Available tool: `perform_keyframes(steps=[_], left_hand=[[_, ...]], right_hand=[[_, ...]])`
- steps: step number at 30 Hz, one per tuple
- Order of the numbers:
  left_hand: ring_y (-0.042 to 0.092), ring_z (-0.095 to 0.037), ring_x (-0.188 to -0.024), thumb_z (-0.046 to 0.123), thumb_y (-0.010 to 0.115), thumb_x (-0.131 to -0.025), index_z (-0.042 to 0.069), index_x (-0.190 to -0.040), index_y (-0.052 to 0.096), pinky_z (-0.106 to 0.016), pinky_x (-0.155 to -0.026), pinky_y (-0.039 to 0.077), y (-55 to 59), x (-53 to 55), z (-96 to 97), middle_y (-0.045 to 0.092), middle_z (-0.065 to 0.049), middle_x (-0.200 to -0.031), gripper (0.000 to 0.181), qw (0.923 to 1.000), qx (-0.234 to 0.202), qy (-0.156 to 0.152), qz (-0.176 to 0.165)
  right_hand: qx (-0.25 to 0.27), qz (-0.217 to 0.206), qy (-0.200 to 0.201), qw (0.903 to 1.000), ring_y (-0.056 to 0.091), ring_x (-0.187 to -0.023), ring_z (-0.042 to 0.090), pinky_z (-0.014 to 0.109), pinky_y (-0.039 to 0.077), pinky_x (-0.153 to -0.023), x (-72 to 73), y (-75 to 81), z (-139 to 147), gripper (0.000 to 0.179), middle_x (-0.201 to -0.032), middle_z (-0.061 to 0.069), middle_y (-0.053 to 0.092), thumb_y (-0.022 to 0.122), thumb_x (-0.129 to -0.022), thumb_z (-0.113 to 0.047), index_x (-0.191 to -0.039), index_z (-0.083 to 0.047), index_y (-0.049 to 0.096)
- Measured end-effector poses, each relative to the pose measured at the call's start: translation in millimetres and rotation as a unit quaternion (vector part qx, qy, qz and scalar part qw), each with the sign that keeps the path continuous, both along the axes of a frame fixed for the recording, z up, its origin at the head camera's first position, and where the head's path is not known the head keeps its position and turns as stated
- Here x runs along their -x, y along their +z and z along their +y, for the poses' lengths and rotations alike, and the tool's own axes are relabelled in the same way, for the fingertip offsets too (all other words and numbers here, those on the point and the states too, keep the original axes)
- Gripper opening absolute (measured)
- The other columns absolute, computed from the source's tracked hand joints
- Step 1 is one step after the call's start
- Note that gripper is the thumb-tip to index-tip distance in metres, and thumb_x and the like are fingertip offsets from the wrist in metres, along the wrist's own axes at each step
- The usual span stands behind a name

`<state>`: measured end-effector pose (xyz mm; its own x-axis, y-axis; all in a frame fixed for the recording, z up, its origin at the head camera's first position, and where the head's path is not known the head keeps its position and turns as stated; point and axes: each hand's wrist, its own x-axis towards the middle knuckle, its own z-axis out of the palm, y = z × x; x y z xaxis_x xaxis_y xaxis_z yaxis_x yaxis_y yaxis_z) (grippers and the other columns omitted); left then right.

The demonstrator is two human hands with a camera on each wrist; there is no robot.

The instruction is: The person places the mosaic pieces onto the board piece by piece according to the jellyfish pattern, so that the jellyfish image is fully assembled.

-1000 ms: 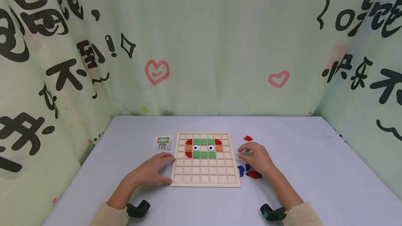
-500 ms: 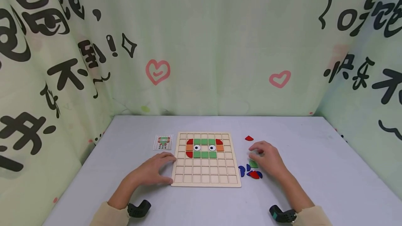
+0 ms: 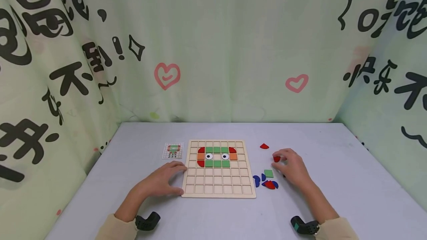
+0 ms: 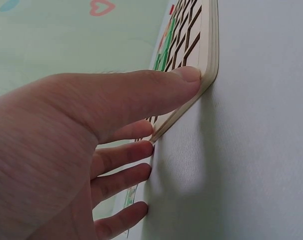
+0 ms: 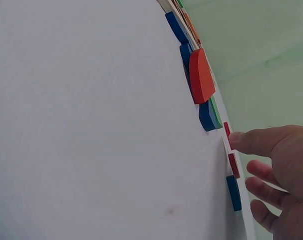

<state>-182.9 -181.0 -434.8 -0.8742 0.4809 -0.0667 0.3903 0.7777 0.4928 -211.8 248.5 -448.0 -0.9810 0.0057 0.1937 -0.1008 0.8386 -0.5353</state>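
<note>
A square wooden grid board [image 3: 220, 183] lies flat on the table, with green, red and orange pieces and two eye pieces set in its upper part. My left hand [image 3: 164, 180] rests at the board's left edge; in the left wrist view its thumb [image 4: 186, 77] touches the board's near-left corner. To the right of the board, my right hand [image 3: 293, 167] hovers with thumb and index finger spread around a red piece [image 3: 276, 159] at their tips. Whether they touch that piece is unclear. In the right wrist view, the thumb [image 5: 251, 141] partly covers a red piece [image 5: 227, 134].
Beside the board lie a green square [image 3: 268, 173], a red piece [image 3: 269, 185] and several blue pieces [image 3: 256, 180]. Another red piece [image 3: 264, 146] is farther back. A small pattern card [image 3: 173, 150] sits at the board's upper left. Curtains [image 3: 213, 47] surround the white table [image 3: 333, 180].
My right hand has moved to the right, away from the board, uncovering the green square and bringing a red piece into sight at its fingertips. The left hand stays at the board.
</note>
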Motion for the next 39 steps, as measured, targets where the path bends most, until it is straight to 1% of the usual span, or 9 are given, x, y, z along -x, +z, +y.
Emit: perform_keyframes(steps=[3, 13, 16, 20, 26, 31, 39], left_hand=[[0.040, -0.035, -0.137, 0.036, 0.080, -0.076, 0.011, -0.135, 0.054, -0.055, -0.110, 0.036, -0.1, 0.6, -0.1, 0.046, -0.011, -0.145, 0.069, 1.0000, -0.001, -0.003, 0.001], [0.039, -0.035, -0.137, 0.036, 0.080, -0.076, 0.012, -0.136, 0.054, -0.056, -0.110, 0.036, -1.3, 2.3, 0.0, 0.046, -0.011, -0.145, 0.069, 1.0000, 0.001, -0.003, -0.001], [0.040, -0.035, -0.137, 0.037, 0.081, -0.076, 0.012, -0.135, 0.054, -0.056, -0.110, 0.036, -1.1, 2.3, -0.1, 0.046, -0.011, -0.145, 0.069, 1.0000, -0.001, -0.003, -0.001], [0.039, -0.035, -0.137, 0.037, 0.081, -0.076, 0.013, -0.135, 0.054, -0.056, -0.110, 0.035, -0.4, 2.1, 0.3, 0.046, -0.010, -0.145, 0.069, 1.0000, -0.005, -0.003, -0.003], [0.039, -0.034, -0.138, 0.037, 0.080, -0.076, 0.013, -0.135, 0.054, -0.055, -0.110, 0.036, -0.7, 2.1, 0.1, 0.046, -0.009, -0.145, 0.069, 1.0000, -0.005, -0.004, -0.003], [0.038, -0.036, -0.138, 0.037, 0.081, -0.076, 0.013, -0.136, 0.054, -0.057, -0.110, 0.035, -1.5, 1.9, -0.1, 0.046, -0.010, -0.145, 0.069, 1.0000, -0.004, 0.000, -0.008], [0.039, -0.036, -0.138, 0.036, 0.081, -0.076, 0.012, -0.135, 0.055, -0.057, -0.110, 0.035, 0.3, 0.3, -0.6, 0.046, -0.010, -0.145, 0.069, 1.0000, -0.003, 0.002, -0.009]], right_hand=[[-0.004, -0.003, -0.007, 1.0000, 0.057, -0.101, 0.034, 0.045, 0.058, -0.080, 0.3, -0.1, 2.3, 0.029, -0.120, 0.021, 0.057, 0.074, -0.083, -0.012, -0.112, -0.006, 0.068], [-0.030, -0.002, -0.016, 0.9994, 0.056, -0.104, 0.037, 0.050, 0.055, -0.086, 3.4, -0.8, 4.1, 0.034, -0.119, 0.023, 0.058, 0.074, -0.083, -0.014, -0.115, -0.003, 0.067], [-0.038, -0.007, -0.017, 0.9991, 0.055, -0.105, 0.038, 0.052, 0.054, -0.087, 4.0, -0.7, 4.4, 0.035, -0.117, 0.023, 0.059, 0.074, -0.084, -0.015, -0.116, -0.003, 0.067], [-0.044, -0.013, -0.017, 0.9988, 0.056, -0.100, 0.035, 0.050, 0.054, -0.084, 4.5, 0.0, 4.1, 0.034, -0.111, 0.021, 0.061, 0.073, -0.084, -0.016, -0.115, -0.003, 0.067], [-0.036, -0.009, -0.008, 0.9993, 0.057, -0.096, 0.032, 0.047, 0.055, -0.082, 4.9, 1.3, 2.3, 0.030, -0.109, 0.020, 0.063, 0.072, -0.085, -0.013, -0.112, -0.003, 0.069], [-0.027, -0.011, -0.005, 0.9995, 0.057, -0.097, 0.032, 0.047, 0.056, -0.082, 4.3, 0.4, -0.3, 0.028, -0.109, 0.020, 0.063, 0.071, -0.085, -0.012, -0.112, -0.003, 0.069], [0.008, -0.009, 0.004, 0.9999, 0.056, -0.097, 0.030, 0.044, 0.055, -0.081, 4.2, -1.2, -7.8, 0.027, -0.110, 0.018, 0.063, 0.071, -0.084, -0.011, -0.110, -0.004, 0.070]])
